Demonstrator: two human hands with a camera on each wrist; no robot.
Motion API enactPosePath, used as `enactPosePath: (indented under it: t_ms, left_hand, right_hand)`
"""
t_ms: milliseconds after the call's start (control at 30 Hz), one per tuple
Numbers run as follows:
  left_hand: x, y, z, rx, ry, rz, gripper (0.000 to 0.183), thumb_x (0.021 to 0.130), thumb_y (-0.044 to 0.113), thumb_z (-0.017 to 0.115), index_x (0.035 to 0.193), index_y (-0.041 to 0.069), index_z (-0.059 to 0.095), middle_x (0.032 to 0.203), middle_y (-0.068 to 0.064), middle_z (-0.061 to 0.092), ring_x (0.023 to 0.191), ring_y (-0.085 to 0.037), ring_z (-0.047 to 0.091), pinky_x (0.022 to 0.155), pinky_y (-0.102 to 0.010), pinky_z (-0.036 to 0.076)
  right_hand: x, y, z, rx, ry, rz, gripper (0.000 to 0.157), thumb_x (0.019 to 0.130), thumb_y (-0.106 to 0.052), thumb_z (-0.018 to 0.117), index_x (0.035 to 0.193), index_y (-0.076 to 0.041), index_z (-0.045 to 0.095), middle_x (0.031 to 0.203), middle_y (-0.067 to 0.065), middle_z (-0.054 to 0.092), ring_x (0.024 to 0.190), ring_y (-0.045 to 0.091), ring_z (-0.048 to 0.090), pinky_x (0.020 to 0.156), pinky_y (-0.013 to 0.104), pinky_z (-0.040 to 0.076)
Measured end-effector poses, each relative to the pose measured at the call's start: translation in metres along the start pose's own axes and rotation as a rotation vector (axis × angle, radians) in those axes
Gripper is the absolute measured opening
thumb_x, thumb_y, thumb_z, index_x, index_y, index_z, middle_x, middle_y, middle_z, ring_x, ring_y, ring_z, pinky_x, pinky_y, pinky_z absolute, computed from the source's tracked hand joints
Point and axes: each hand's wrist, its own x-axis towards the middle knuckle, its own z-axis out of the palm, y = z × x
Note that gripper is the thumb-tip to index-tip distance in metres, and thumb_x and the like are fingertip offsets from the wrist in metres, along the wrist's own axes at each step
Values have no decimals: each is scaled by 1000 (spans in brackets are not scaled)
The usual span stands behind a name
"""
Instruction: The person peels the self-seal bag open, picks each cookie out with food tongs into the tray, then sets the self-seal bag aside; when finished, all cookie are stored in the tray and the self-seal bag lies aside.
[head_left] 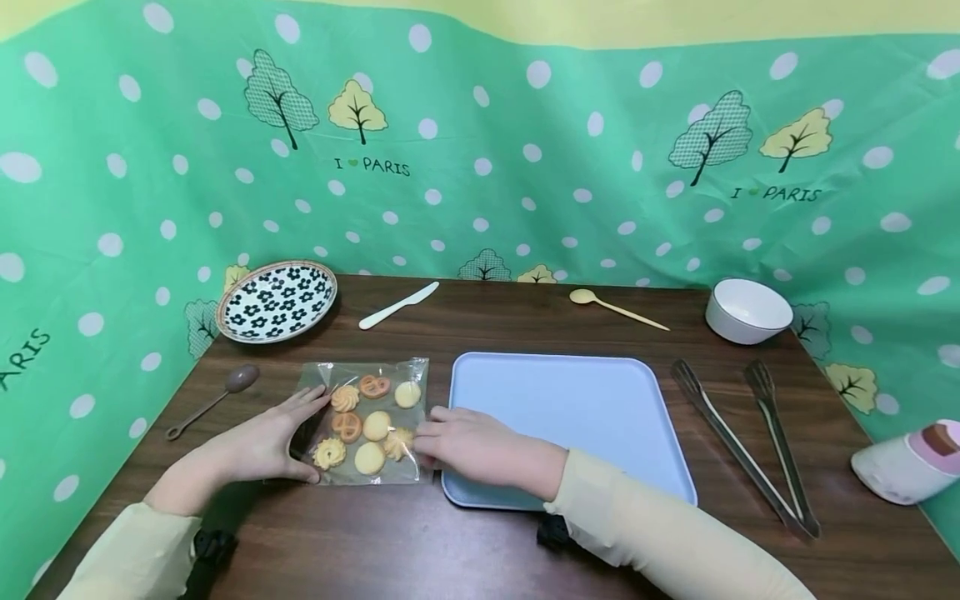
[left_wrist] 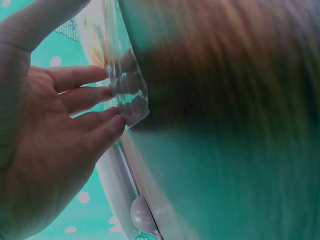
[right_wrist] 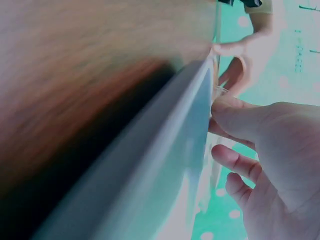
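Note:
A clear plastic bag of cookies (head_left: 367, 442) lies flat on the table, with round, swirled and pretzel-shaped pieces showing through it. My left hand (head_left: 262, 442) is at the bag's left side, its fingers spread and fairly straight, the thumb near the lower corner. In the left wrist view the fingertips touch the clear film (left_wrist: 131, 95). At the bag's right edge, my right hand (head_left: 480, 446) pinches the film between thumb and fingers, its forearm crossing the blue tray (head_left: 562, 400). The right wrist view shows this thumb (right_wrist: 227, 112) by the bag's edge.
Behind are a flower-patterned plate (head_left: 277, 304), a white knife (head_left: 399, 306), a pale spoon (head_left: 615, 308) and a white bowl (head_left: 746, 312). A brown spoon (head_left: 213, 400) lies left. Tongs (head_left: 750, 467) and a pink-and-white cup-like object (head_left: 907, 462) are on the right.

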Motion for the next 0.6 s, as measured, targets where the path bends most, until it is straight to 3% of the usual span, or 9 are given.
enactPosePath:
  t_ms: [100,300,500,600]
  left_hand:
    - [0,-1,1,8,10,2,109,62,56,81,142,-2,35,150,-25,28,136,-49,22,103,-61,30]
    - [3,-1,2,0,5,10,108,63,55,80,142,-2,35,150,-24,27,137,-47,22,103,-61,29]
    - [1,1,0,-17,-5,4,107,64,54,80,142,-3,34,150,-25,26,137,-48,20,104,-61,27]
    - [0,1,-1,-18,-6,2,107,64,54,80,142,-3,35,150,-25,26,137,-49,20,104,-61,27]
  right_hand:
    - [-4,5,1,72,0,4,9,89,-20,64,88,-26,58,88,-15,54,79,7,41,69,19,35]
    - [2,15,-1,168,0,40,24,83,-10,66,103,-23,62,105,-10,58,93,10,49,83,24,43]
    - [23,23,-4,142,-27,94,35,84,-2,60,112,-23,64,124,-5,56,108,13,53,90,27,45]
    - [36,27,-3,105,-52,105,39,86,2,55,111,-25,65,126,-7,57,112,13,54,89,28,47]
